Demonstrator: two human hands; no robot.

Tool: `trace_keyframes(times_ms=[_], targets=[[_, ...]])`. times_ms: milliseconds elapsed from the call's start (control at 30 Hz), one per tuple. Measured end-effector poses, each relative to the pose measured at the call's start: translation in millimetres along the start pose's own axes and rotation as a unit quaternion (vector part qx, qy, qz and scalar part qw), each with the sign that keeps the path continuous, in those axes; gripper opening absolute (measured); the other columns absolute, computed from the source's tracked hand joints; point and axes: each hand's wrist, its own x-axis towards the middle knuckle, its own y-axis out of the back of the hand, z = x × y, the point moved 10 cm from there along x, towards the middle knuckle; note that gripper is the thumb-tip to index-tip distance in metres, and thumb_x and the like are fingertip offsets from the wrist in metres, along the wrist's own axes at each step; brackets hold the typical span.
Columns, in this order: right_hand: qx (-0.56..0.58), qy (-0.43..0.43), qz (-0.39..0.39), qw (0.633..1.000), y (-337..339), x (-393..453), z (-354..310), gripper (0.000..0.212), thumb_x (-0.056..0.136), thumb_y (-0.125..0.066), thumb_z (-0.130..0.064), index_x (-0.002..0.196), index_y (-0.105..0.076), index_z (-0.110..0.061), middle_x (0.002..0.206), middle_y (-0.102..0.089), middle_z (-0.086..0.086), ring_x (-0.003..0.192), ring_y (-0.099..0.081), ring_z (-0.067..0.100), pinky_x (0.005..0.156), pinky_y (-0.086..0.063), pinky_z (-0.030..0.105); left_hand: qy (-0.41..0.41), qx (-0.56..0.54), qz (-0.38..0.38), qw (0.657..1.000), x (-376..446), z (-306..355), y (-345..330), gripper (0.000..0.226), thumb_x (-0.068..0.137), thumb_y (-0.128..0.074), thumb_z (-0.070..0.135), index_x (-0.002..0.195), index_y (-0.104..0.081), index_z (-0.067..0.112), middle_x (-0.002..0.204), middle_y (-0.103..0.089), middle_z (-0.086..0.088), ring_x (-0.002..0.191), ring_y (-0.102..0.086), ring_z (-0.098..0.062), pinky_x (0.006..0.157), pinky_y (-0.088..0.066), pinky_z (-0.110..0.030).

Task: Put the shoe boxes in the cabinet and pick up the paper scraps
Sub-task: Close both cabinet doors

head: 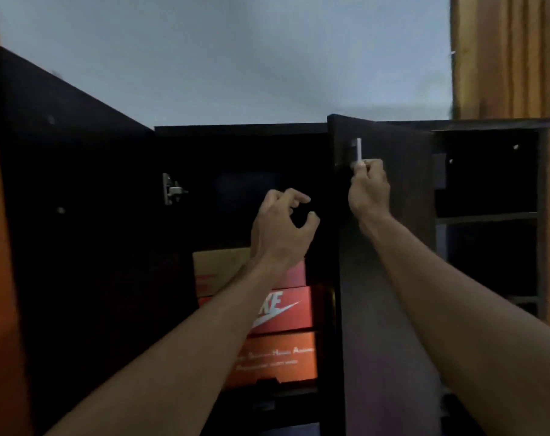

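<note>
Inside cabinet [235,129]: stacked shoe boxes [283,335] | right hand [369,190] grips door handle [358,149]

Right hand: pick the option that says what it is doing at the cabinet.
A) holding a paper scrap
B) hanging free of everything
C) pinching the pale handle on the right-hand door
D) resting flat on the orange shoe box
C: the right hand has its fingers curled round the lower end of the pale door handle on the right-hand door, well above the stacked shoe boxes.
</note>
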Motion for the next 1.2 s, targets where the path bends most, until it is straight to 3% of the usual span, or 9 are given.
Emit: trace_keyframes(times_ms=[167,367,467,600,733,800,867,933,1200], targets=[[-0.030,-0.013,-0.042,0.999,-29.4,4.3,5.9,0.022,0.110,-0.035,-0.027,0.114,-0.049,-0.011,0.111,-0.057,0.015,0.084,-0.051,0.019,0.063,-0.040,0.029,-0.061,0.004,0.151,0.987,-8.1,46.9,130.2,0.018,0.088,-0.069,0.029,0.105,-0.068,0.024,0.105,-0.059,0.007,0.095,-0.061,-0.005,0.077,-0.046,-0.009],[-0.045,-0.064,-0.098,0.992,-45.6,9.6,13.9,0.021,0.110,-0.037,-0.030,0.120,-0.048,-0.015,0.124,-0.057,0.017,0.092,-0.056,0.023,0.077,-0.048,0.041,-0.127,0.131,0.366,0.913,-39.4,89.3,263.6,0.035,0.080,-0.070,0.026,0.112,-0.069,0.012,0.112,-0.059,-0.009,0.107,-0.053,-0.018,0.093,-0.047,-0.032],[-0.061,-0.087,-0.130,0.986,-51.1,9.1,12.4,0.030,0.111,-0.036,-0.028,0.133,-0.047,-0.011,0.127,-0.054,0.018,0.101,-0.056,0.028,0.089,-0.051,0.048,-0.020,0.202,0.414,0.887,-48.1,73.2,312.9,0.059,0.078,-0.068,0.038,0.132,-0.058,0.015,0.133,-0.051,-0.013,0.124,-0.048,-0.022,0.095,-0.038,-0.026],[-0.079,-0.084,-0.156,0.981,-53.5,13.4,14.9,0.032,0.111,-0.037,-0.029,0.135,-0.047,-0.010,0.130,-0.053,0.019,0.105,-0.055,0.031,0.091,-0.050,0.050,0.220,0.055,0.327,0.917,-45.4,-13.4,343.8,0.066,0.095,-0.042,0.056,0.153,-0.039,0.024,0.154,-0.039,-0.011,0.139,-0.042,-0.026,0.099,-0.036,-0.025],[-0.076,-0.092,-0.187,0.975,-59.0,18.8,18.7,0.030,0.109,-0.042,-0.026,0.136,-0.049,-0.013,0.132,-0.053,0.018,0.114,-0.058,0.033,0.099,-0.050,0.051,0.365,-0.158,0.179,0.900,-59.5,-60.4,303.4,0.071,0.103,-0.023,0.063,0.159,-0.033,0.021,0.165,-0.035,-0.011,0.151,-0.034,-0.032,0.124,-0.026,-0.052],[-0.064,-0.094,-0.193,0.975,-62.3,21.0,24.2,0.028,0.109,-0.043,-0.028,0.132,-0.052,-0.015,0.132,-0.056,0.017,0.117,-0.059,0.034,0.103,-0.050,0.055,0.366,-0.171,0.193,0.894,-63.7,-59.1,297.2,0.065,0.104,-0.029,0.061,0.150,-0.049,0.019,0.155,-0.050,-0.010,0.144,-0.045,-0.032,0.120,-0.035,-0.054],[-0.057,-0.089,-0.190,0.976,-65.8,21.7,30.5,0.027,0.108,-0.042,-0.029,0.128,-0.054,-0.015,0.130,-0.059,0.017,0.118,-0.060,0.035,0.105,-0.049,0.057,0.349,-0.214,0.194,0.891,-62.3,-53.0,289.2,0.044,0.105,-0.039,0.049,0.116,-0.072,0.021,0.122,-0.070,-0.005,0.118,-0.064,-0.028,0.102,-0.051,-0.049],[-0.044,-0.084,-0.197,0.976,-68.7,22.1,33.8,0.029,0.108,-0.042,-0.029,0.129,-0.055,-0.014,0.129,-0.059,0.016,0.118,-0.059,0.033,0.106,-0.049,0.056,0.338,-0.256,0.180,0.888,-59.2,-49.3,271.9,0.031,0.103,-0.046,0.038,0.094,-0.070,0.020,0.098,-0.071,-0.002,0.099,-0.067,-0.027,0.083,-0.057,-0.045],[-0.013,-0.075,-0.179,0.981,-79.1,26.5,41.4,0.026,0.108,-0.044,-0.029,0.122,-0.059,-0.014,0.118,-0.067,0.011,0.114,-0.064,0.031,0.103,-0.053,0.053,0.257,-0.369,0.115,0.886,-39.4,-17.7,157.7,0.026,0.105,-0.051,0.035,0.088,-0.066,0.022,0.088,-0.072,0.001,0.088,-0.067,-0.021,0.082,-0.056,-0.036]])
